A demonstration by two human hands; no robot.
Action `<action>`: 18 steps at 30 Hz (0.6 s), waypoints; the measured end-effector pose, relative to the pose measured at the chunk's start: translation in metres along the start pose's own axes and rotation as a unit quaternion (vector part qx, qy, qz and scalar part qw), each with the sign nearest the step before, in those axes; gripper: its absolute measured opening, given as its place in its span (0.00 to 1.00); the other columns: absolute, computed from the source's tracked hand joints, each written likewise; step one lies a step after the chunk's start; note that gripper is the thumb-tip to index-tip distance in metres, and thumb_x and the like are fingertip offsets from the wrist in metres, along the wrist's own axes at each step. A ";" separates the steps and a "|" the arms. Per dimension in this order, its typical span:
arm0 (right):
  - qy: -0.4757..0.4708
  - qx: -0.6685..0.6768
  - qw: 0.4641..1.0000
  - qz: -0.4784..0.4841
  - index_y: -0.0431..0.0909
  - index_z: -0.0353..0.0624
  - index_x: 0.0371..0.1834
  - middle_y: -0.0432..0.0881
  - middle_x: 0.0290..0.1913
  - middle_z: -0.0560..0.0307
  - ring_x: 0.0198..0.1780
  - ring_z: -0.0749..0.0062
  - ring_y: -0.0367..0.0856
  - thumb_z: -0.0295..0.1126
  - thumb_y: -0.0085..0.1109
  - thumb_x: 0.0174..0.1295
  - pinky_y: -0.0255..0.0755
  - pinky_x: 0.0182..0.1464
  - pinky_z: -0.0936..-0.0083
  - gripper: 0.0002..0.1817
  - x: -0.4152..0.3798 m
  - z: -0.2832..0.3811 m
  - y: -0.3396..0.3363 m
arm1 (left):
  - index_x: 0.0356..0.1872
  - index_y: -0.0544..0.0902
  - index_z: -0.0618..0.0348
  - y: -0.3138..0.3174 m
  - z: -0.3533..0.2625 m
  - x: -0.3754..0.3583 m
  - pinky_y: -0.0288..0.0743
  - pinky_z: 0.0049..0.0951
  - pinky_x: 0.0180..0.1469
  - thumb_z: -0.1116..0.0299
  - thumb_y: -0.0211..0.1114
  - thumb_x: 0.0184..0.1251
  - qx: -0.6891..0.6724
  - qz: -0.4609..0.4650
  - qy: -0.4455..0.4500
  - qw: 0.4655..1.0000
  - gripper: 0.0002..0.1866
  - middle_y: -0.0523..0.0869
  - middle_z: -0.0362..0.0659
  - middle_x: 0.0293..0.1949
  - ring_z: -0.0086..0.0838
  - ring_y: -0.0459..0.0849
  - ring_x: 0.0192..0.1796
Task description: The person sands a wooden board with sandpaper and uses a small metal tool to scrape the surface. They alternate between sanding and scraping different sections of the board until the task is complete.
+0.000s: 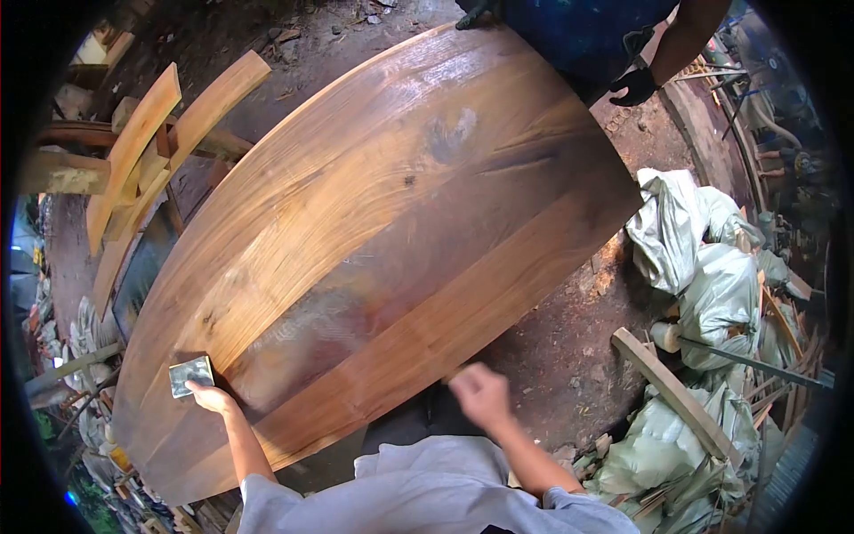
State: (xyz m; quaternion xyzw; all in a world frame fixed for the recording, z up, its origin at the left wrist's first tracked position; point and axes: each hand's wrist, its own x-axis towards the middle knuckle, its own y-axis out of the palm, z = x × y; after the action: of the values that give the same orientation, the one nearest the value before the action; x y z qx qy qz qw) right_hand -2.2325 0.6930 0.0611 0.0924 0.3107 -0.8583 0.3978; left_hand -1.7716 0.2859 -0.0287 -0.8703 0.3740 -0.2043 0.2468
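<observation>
The wooden tabletop (374, 249), a big oval slab of joined planks, lay tilted across the yard in front of me, reaching from my waist out to another person at the far end. My left hand (209, 396) pressed a small grey sanding pad (190, 375) flat on the near left part of the slab, fingers closed along the pad's lower edge. My right hand (479, 392) sat at the near rim of the wood; it was blurred, fingers curled in, and I could not tell whether it gripped the edge or held anything.

The middle of the slab looked duller and hazier than the glossy golden boards on either side, so I judged the rubbing was only partly done. To do it well I thought the pad should stay flat, run along the grain, and keep even pressure, with the other hand steadying the rim.

The other person's gloved hand (633, 85) rested at the far edge. Curved wooden pieces (160, 142) stood to my left, and stuffed pale sacks (703, 267) lay on the dirt floor (569, 356) to my right.
</observation>
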 end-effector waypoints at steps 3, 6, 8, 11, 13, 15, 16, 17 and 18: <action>-0.056 0.037 0.988 0.138 0.87 0.45 0.43 0.90 0.37 0.48 0.41 0.46 0.89 0.38 0.64 0.71 0.82 0.42 0.58 0.10 -0.059 0.008 0.056 | 0.51 0.84 0.78 -0.014 0.001 -0.051 0.74 0.37 0.60 0.46 0.48 0.89 -0.131 0.110 0.040 0.984 0.35 0.87 0.49 0.50 0.35 0.81 0.50; 0.038 0.140 0.968 0.206 0.83 0.44 0.54 0.87 0.31 0.51 0.34 0.55 0.89 0.35 0.55 0.77 0.80 0.40 0.62 0.12 -0.070 0.026 0.079 | 0.67 0.77 0.70 -0.039 -0.011 -0.131 0.72 0.37 0.67 0.46 0.51 0.87 -0.260 0.205 -0.102 0.938 0.32 0.86 0.49 0.59 0.36 0.83 0.60; 0.023 0.168 0.969 0.179 0.82 0.42 0.57 0.86 0.29 0.52 0.32 0.61 0.88 0.33 0.52 0.78 0.79 0.39 0.66 0.12 -0.054 0.043 0.080 | 0.80 0.64 0.67 -0.071 -0.088 -0.209 0.58 0.41 0.82 0.47 0.49 0.86 -0.368 0.368 -0.170 0.837 0.36 0.74 0.56 0.76 0.40 0.71 0.78; 0.023 0.216 0.960 0.176 0.82 0.38 0.57 0.87 0.34 0.50 0.36 0.62 0.89 0.29 0.54 0.77 0.79 0.40 0.69 0.12 -0.031 0.076 0.076 | 0.84 0.52 0.64 -0.109 -0.138 -0.281 0.52 0.44 0.85 0.47 0.47 0.85 -0.373 0.532 -0.209 0.730 0.39 0.64 0.53 0.82 0.44 0.67 0.81; 0.023 0.223 0.950 0.216 0.83 0.37 0.56 0.88 0.35 0.49 0.37 0.62 0.89 0.28 0.56 0.76 0.80 0.41 0.70 0.12 -0.029 0.079 0.084 | 0.82 0.58 0.67 -0.139 -0.117 -0.300 0.58 0.46 0.83 0.49 0.45 0.86 -0.317 0.571 -0.330 0.682 0.37 0.69 0.55 0.79 0.44 0.71 0.78; -0.080 0.158 0.946 0.273 0.85 0.35 0.51 0.87 0.35 0.55 0.36 0.77 0.84 0.27 0.57 0.76 0.78 0.41 0.75 0.10 -0.038 0.073 0.106 | 0.77 0.66 0.71 -0.135 -0.138 -0.320 0.65 0.47 0.79 0.47 0.47 0.85 -0.316 0.577 -0.281 0.699 0.36 0.77 0.58 0.73 0.47 0.75 0.75; -0.077 0.190 0.941 0.270 0.87 0.33 0.46 0.87 0.35 0.52 0.36 0.71 0.86 0.22 0.62 0.70 0.78 0.39 0.73 0.07 -0.042 0.071 0.110 | 0.75 0.67 0.72 -0.137 -0.126 -0.324 0.68 0.47 0.77 0.48 0.49 0.85 -0.319 0.562 -0.288 0.707 0.36 0.78 0.58 0.71 0.48 0.77 0.73; -0.122 0.147 0.944 0.267 0.87 0.33 0.44 0.87 0.35 0.49 0.35 0.64 0.87 0.21 0.64 0.68 0.78 0.38 0.70 0.06 -0.044 0.067 0.109 | 0.74 0.70 0.73 -0.142 -0.116 -0.328 0.73 0.45 0.73 0.48 0.49 0.85 -0.335 0.536 -0.305 0.713 0.34 0.78 0.60 0.71 0.47 0.80 0.70; -0.167 0.104 0.945 0.261 0.87 0.32 0.43 0.87 0.35 0.46 0.35 0.58 0.88 0.20 0.66 0.66 0.79 0.38 0.68 0.05 -0.043 0.063 0.109 | 0.72 0.72 0.73 -0.147 -0.108 -0.330 0.78 0.42 0.69 0.49 0.48 0.86 -0.351 0.511 -0.322 0.715 0.33 0.78 0.62 0.70 0.46 0.83 0.68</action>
State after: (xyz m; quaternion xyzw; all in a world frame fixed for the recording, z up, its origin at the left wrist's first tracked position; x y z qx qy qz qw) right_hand -2.1180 0.6280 0.0787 0.0661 0.1134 -0.7554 0.6420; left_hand -1.9589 0.5917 0.0862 -0.5837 0.7049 0.3914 0.0959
